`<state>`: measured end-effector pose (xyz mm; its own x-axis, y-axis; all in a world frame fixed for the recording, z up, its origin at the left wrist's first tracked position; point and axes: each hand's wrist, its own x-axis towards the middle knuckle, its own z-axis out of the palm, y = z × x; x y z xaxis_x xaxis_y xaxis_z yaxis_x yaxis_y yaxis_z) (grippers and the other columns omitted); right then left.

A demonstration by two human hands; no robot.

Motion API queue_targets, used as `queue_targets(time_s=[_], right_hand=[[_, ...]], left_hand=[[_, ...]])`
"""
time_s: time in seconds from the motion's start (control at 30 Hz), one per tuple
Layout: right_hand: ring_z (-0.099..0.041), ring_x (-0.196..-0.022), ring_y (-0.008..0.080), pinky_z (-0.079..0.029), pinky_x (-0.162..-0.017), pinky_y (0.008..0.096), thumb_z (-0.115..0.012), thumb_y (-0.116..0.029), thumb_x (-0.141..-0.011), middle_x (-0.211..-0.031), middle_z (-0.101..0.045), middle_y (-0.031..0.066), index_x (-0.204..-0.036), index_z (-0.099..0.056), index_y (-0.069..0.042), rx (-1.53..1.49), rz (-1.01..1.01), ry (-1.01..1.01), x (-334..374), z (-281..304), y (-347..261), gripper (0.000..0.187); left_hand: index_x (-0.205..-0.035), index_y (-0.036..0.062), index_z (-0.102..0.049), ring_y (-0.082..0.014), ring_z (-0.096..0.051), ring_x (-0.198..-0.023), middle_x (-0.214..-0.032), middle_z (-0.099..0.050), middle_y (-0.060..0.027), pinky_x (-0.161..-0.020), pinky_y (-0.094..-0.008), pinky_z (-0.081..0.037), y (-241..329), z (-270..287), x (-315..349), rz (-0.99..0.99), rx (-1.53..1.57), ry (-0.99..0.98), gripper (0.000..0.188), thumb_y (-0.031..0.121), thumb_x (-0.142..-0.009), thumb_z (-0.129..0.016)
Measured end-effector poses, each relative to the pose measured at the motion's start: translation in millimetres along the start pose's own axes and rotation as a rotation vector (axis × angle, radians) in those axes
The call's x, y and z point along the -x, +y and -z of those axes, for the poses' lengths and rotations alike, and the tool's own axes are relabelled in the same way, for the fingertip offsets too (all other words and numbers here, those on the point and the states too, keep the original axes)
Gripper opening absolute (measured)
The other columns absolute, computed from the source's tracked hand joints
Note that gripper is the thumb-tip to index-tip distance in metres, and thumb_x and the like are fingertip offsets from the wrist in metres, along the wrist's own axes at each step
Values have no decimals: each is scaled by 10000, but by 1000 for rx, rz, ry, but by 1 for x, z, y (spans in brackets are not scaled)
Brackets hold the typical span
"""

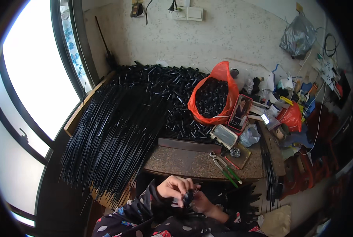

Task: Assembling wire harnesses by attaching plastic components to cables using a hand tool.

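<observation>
Close to my body, below the table's front edge, both hands meet around a small dark rounded piece (pixel 188 196). My left hand (pixel 171 187) is closed, thumb and fingers pinching that piece from the left. From the other side my right hand (pixel 203 202) comes up to it with its fingers curled in. A thin pale strand shows by the right fingertips; what exactly that hand grips is too small to make out. Long thin black rods (pixel 109 134) lie heaped to the left of my hands. Pincers with green handles (pixel 226 169) rest on the table edge ahead and to the right.
Short black tubular parts (pixel 156 79) cover the table's back. Beyond the brown strip (pixel 188 145) stands an open red plastic bag (pixel 220 71) of black toothed parts. A phone (pixel 240 112) leans beside it. Clutter and another red bag (pixel 291 117) fill the right. More rods (pixel 268 170) hang there.
</observation>
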<state>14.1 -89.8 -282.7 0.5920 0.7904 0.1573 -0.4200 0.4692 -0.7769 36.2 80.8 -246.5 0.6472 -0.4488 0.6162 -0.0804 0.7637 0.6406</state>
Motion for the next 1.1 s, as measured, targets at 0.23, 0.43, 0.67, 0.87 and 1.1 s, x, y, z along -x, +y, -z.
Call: queue_targets(time_s=[0.23, 0.43, 0.67, 0.87, 1.1], right_hand=[[-553, -877, 135, -420, -803, 245, -597, -31, -791, -950, -583, 68, -978, -549, -30, -373, -22, 124, 1, 11, 0, 193], [-544, -804, 80, -436, -723, 217, -617, -46, -817, -932, -585, 12, -1023, -542, 9, 596, 571, 743, -24, -23, -18, 226], [-598, -786, 104, -473, -694, 231, -671, 3, -759, -858, -639, 46, -962, -589, 27, 774, 349, 473, -21, -14, -32, 219], [-584, -761, 78, -488, -696, 230, -733, 33, -681, -814, -617, 11, -804, -571, -23, 320, 31, 104, -20, 12, -34, 212], [-572, -724, 79, -463, -643, 216, -777, -67, -666, -778, -625, 22, -808, -564, -20, 504, 178, 582, -34, -9, -30, 259]], left_hand=[[-1221, -15, -452, -281, -513, -1085, -1157, -521, -128, -952, -440, -368, 2, 3, 8, 339, 175, 305, 556, 114, -739, -699], [-1191, -8, -471, -116, -532, -952, -1040, -567, -51, -826, -275, -440, 24, -28, -26, 154, -871, 353, 604, 109, -683, -775], [-941, -18, -599, -85, -545, -782, -838, -601, -24, -687, -232, -444, 34, -19, -15, 308, -785, 457, 269, 38, -713, -731], [-889, 7, -610, -85, -532, -797, -835, -602, -18, -722, -242, -428, 37, 3, -5, 351, -436, 21, 210, 31, -714, -724], [-1128, 11, -475, -217, -549, -975, -1008, -547, -114, -832, -324, -437, 16, -12, -2, 240, -1010, 268, 503, 100, -701, -725]])
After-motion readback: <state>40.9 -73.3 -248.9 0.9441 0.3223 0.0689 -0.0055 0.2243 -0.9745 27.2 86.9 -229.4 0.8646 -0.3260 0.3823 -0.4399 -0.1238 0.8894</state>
